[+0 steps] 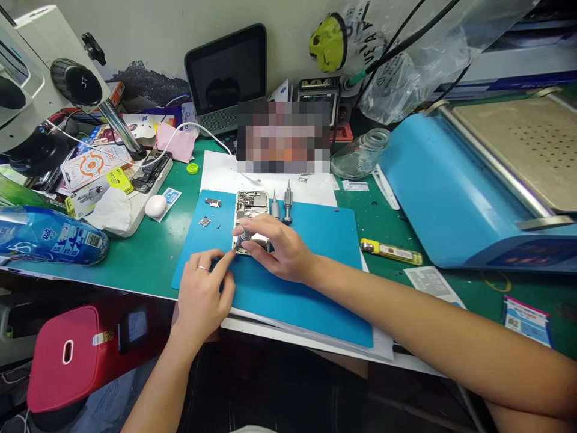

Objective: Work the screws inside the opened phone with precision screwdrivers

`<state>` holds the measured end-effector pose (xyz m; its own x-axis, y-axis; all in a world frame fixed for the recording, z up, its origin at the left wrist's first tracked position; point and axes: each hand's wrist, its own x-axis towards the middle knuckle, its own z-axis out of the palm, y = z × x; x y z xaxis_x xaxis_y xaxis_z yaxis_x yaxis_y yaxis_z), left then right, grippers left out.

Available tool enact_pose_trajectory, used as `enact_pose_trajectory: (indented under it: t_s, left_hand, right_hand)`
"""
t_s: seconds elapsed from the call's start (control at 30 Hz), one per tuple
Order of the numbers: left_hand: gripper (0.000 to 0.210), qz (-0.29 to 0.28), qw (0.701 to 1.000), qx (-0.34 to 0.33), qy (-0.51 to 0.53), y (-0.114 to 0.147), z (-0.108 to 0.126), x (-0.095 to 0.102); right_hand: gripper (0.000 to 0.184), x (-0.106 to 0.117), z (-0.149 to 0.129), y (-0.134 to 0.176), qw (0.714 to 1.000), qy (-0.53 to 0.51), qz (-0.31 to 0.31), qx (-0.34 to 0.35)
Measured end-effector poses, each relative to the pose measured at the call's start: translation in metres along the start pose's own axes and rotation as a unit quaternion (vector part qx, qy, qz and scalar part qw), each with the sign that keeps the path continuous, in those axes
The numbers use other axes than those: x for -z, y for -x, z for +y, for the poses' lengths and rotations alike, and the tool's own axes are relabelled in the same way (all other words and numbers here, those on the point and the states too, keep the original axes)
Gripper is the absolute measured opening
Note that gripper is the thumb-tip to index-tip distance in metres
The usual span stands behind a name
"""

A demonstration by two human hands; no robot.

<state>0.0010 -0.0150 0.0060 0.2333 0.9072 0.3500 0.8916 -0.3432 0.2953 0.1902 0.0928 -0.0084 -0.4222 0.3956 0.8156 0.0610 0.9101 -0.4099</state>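
An opened phone (252, 201), its inner parts exposed, lies on a blue mat (293, 294). My right hand (283, 249) is closed around a small grey screwdriver (244, 236), held upright over the phone's lower part; its tip is hidden. At the phone's lower left corner, the index fingertip of my left hand (205, 294) touches the edge, with the other fingers loosely bent and apart. Another grey screwdriver (287, 204) and a slimmer one (274, 207) stand just right of the phone. Small metal phone parts (213, 203) lie to its left, near a little square piece (205, 221).
A microscope (76, 81) and a blue bottle (54, 236) occupy the left side. White paper (220, 171) lies under the mat. On the right are a yellow cutter (391, 251), a glass jar (360, 155) and a large blue machine (433, 198). A dark screen (228, 78) leans behind.
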Motion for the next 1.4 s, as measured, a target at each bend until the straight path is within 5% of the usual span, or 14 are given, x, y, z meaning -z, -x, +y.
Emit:
enact_pose_trajectory:
  t_s: [0.37,1.4]
  left_hand:
    - [0.039,-0.042,0.998,-0.01,-0.035,0.0004,0.0014,0.0017]
    - [0.041,-0.032,0.998,-0.031,-0.036,0.0019,-0.0003,0.0006]
  right_hand:
    - [0.059,-0.0004,0.0007,-0.0002,1.0,-0.001,0.005,-0.001]
    - [0.06,-0.003,0.0032,0.0028,1.0,-0.01,-0.008,0.008]
